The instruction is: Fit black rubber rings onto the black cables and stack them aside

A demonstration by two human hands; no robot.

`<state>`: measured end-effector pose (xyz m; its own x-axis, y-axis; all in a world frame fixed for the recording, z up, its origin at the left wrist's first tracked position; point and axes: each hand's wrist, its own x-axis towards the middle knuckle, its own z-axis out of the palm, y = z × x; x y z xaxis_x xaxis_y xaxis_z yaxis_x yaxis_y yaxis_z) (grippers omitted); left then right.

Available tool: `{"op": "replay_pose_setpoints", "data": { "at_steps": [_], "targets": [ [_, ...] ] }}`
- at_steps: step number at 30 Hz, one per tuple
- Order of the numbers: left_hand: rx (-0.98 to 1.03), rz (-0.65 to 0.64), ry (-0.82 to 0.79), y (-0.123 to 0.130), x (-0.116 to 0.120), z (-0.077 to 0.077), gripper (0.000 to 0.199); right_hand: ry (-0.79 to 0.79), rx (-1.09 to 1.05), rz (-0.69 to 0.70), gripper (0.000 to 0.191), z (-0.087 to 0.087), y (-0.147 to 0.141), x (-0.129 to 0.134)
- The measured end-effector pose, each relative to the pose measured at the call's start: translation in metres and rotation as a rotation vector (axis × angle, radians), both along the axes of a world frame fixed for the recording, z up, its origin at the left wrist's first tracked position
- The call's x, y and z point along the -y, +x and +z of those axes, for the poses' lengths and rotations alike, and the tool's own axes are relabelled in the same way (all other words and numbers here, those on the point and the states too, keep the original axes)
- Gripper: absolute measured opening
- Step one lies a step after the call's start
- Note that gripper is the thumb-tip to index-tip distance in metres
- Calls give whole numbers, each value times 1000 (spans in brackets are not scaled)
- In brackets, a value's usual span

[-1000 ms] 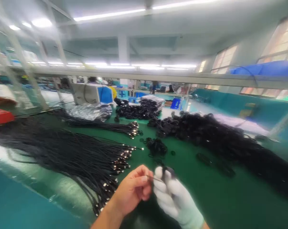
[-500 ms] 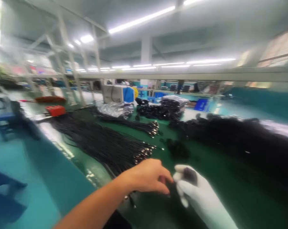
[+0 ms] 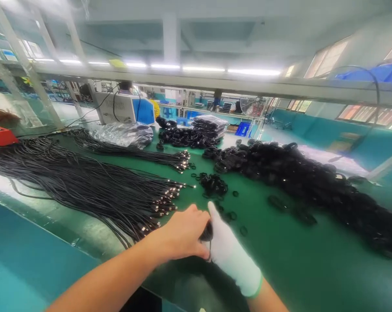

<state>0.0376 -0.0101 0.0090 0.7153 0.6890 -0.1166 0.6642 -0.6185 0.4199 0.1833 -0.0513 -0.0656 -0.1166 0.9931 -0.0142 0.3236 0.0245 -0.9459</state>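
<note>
My bare left hand [image 3: 186, 232] and my right hand [image 3: 226, 247], in a white glove with a green cuff edge, meet low over the green table. Between them is a small black coiled cable [image 3: 206, 232], mostly covered by the fingers. My left thumb and fingers close on it from the left, while the gloved hand grips its right side. Just beyond the hands lies a heap of small black rings [image 3: 213, 185], with a few loose ones around it. To the left, long black cables [image 3: 95, 182] lie side by side, their metal plugs towards the hands.
A long mound of black coiled cables [image 3: 280, 173] runs down the right side. Behind are a second cable bundle [image 3: 144, 156], a clear plastic bag [image 3: 121, 134], stacked bagged coils [image 3: 208, 125] and a white-and-blue machine [image 3: 127, 108]. A red box [image 3: 1, 136] sits far left.
My hands have come together, my left hand now closing on the coiled cable that the gloved hand held. The view has swung right, so the scene sits further left.
</note>
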Motion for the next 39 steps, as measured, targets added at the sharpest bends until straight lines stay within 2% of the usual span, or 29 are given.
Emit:
{"op": "replay_pose_setpoints", "data": {
  "at_steps": [2,3,5,7,9,11,13,15,18,20,22,24,26,27,31,34,36,39],
  "targets": [
    [-95,-30,-75,0,-11,-3,47,36,61,-39,87,6,-1,2],
    [-103,-56,-151,0,-18,-5,42,51,79,-65,78,11,-1,3],
    [-41,-108,-288,-3,-29,-12,23,89,93,-128,49,21,0,5],
    [43,-104,-340,-6,-33,-20,18,38,-33,-64,32,28,5,7],
    [73,-51,-348,-7,-30,-28,21,-85,-286,150,38,30,12,10],
    [109,15,-445,-9,-23,-30,19,-156,-522,325,45,26,18,11],
    [277,105,-605,-10,-17,-26,14,-126,-668,365,48,19,20,10],
    [539,201,-755,-11,-13,-19,12,-91,-759,376,49,12,18,8],
    [880,272,-873,-8,-11,-13,19,-71,-835,370,51,8,11,5],
    [1009,277,-863,-5,-9,-13,22,-65,-851,345,54,9,8,5],
    [1023,280,-721,-3,-6,-13,23,-70,-850,338,56,9,9,4],
    [917,263,-492,-2,-4,-10,29,-89,-850,353,55,10,12,4],
    [786,187,-330,-3,-6,-4,38,-122,-867,392,51,10,16,4],
    [735,118,-315,-4,-8,-1,41,-148,-883,423,49,10,18,4],
    [621,-165,-465,-8,-20,8,44,-332,-907,602,58,11,22,5],
    [582,-216,-458,-8,-25,9,37,-408,-910,714,65,9,20,6],
    [564,-173,-451,-7,-27,7,32,-370,-947,646,65,6,17,5],
    [550,58,-396,-6,-27,1,30,-252,-945,350,53,6,10,2]
  ]
}}
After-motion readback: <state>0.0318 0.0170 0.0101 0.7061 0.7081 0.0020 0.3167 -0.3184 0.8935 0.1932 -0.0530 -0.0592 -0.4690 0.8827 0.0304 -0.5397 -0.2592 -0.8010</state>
